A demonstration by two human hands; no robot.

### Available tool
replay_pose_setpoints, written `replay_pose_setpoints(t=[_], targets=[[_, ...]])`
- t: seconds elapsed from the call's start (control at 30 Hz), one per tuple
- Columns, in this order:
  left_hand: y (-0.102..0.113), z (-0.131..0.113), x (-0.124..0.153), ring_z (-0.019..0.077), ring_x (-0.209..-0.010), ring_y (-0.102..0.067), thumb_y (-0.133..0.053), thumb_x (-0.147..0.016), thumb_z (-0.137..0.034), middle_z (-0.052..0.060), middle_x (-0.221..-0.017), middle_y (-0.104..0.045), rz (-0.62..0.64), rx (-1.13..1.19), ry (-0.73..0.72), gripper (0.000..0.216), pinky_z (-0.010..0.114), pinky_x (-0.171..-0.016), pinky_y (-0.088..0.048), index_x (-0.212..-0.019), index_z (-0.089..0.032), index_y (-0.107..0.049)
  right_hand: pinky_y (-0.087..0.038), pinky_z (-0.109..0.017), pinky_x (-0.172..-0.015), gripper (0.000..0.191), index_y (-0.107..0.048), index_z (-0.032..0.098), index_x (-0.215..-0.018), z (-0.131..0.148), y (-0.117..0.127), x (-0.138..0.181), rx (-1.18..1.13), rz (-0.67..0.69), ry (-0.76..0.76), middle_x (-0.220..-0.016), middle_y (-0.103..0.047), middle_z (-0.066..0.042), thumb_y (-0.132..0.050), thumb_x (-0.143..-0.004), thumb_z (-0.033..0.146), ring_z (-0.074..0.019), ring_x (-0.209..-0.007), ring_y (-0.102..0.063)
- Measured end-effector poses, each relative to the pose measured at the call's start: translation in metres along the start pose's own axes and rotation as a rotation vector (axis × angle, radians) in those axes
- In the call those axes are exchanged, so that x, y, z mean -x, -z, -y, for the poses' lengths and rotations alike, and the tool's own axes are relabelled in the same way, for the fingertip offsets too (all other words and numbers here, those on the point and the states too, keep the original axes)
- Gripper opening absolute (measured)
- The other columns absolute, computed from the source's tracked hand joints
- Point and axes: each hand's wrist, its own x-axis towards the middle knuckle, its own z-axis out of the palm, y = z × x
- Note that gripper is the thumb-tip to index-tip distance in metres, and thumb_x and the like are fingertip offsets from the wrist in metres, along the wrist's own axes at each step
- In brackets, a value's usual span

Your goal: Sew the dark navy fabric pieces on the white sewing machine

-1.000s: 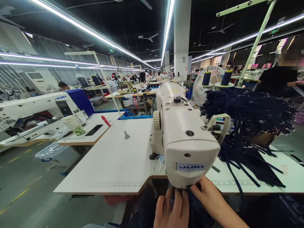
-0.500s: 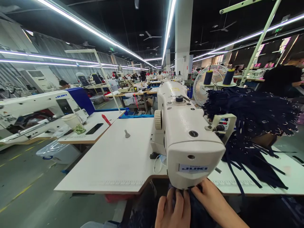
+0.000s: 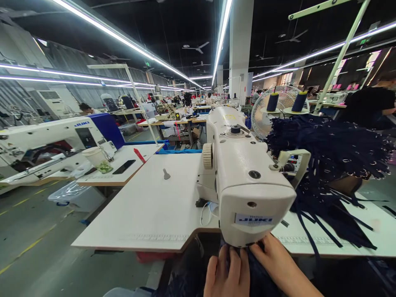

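While both hands press dark fabric [image 3: 256, 274] flat, left hand [image 3: 227, 274] and right hand [image 3: 278, 266] lie fingers-extended just below the sewing machine head [image 3: 253, 206].

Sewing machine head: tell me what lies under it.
Under the sewing machine head, dark fabric lies beneath the left hand and right hand. The needle is hidden.
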Motion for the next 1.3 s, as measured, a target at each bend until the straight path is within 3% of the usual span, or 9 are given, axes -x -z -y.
replay_pose_setpoints(t=[0.23, 0.6, 0.87, 1.03, 1.23, 1.3], targets=[[-0.002, -0.001, -0.001, 0.013, -0.078, -0.068, -0.042, -0.09, -0.016, -0.006, -0.08, -0.071, -0.053, -0.041, 0.012, 0.024, 0.031, -0.086, -0.035, -0.09, -0.025, -0.065, -0.043, -0.034, -0.061, 0.021, -0.047, 0.022, -0.088, -0.001, 0.0, -0.001, 0.033, 0.018, -0.016, -0.079, -0.069, -0.009, -0.035, -0.087, 0.039, -0.0287, -0.074, -0.067], [-0.002, 0.003, -0.001, 0.0137, -0.075, -0.068, -0.038, -0.09, -0.015, -0.005, -0.078, -0.071, -0.088, -0.059, 0.027, 0.027, 0.032, -0.083, -0.036, -0.09, -0.024, -0.064, -0.045, -0.039, -0.069, 0.028, -0.049, 0.022, -0.085, -0.001, -0.005, -0.002, 0.008, 0.005, -0.012, -0.085, -0.071, -0.014, -0.034, -0.086, 0.045, -0.0333, -0.084, -0.068], [-0.006, -0.001, 0.0, 0.0141, -0.077, -0.067, -0.043, -0.086, -0.012, -0.005, -0.078, -0.07, -0.075, -0.049, 0.021, 0.026, 0.033, -0.083, -0.036, -0.09, -0.025, -0.065, -0.047, -0.032, -0.063, 0.016, -0.047, 0.024, -0.083, -0.002, -0.003, -0.002, -0.063, -0.038, 0.04, -0.073, -0.068, -0.005, -0.041, -0.086, 0.038, -0.0242, -0.068, -0.065], [-0.005, -0.004, -0.004, 0.0132, -0.075, -0.067, -0.038, -0.096, -0.023, -0.007, -0.077, -0.07, -0.084, -0.021, 0.018, 0.027, 0.034, -0.081, -0.036, -0.088, -0.026, -0.064, -0.049, -0.029, -0.065, 0.016, -0.049, 0.023, -0.083, -0.002, -0.001, -0.001, -0.162, -0.041, 0.013, -0.074, -0.068, -0.003, -0.046, -0.085, 0.038, -0.0216, -0.07, -0.065], [0.0, -0.001, -0.003, 0.0176, -0.078, -0.066, -0.014, -0.098, -0.053, -0.005, -0.08, -0.072, -0.055, 0.051, 0.039, 0.059, 0.037, -0.08, -0.037, -0.089, -0.027, -0.067, -0.051, -0.028, -0.071, 0.014, -0.05, 0.022, -0.084, 0.001, -0.002, 0.002, -0.229, -0.073, 0.021, -0.077, -0.065, -0.002, -0.049, -0.087, 0.036, -0.0202, -0.077, -0.065], [0.001, 0.006, 0.001, 0.0168, -0.078, -0.066, -0.017, -0.099, -0.048, -0.005, -0.082, -0.072, -0.041, 0.052, 0.005, 0.055, 0.037, -0.08, -0.038, -0.092, -0.027, -0.068, -0.051, -0.027, -0.075, 0.014, -0.05, 0.022, -0.088, 0.002, -0.004, 0.005, -0.257, -0.079, 0.041, -0.08, -0.063, -0.002, -0.05, -0.087, 0.036, -0.019, -0.08, -0.064]])
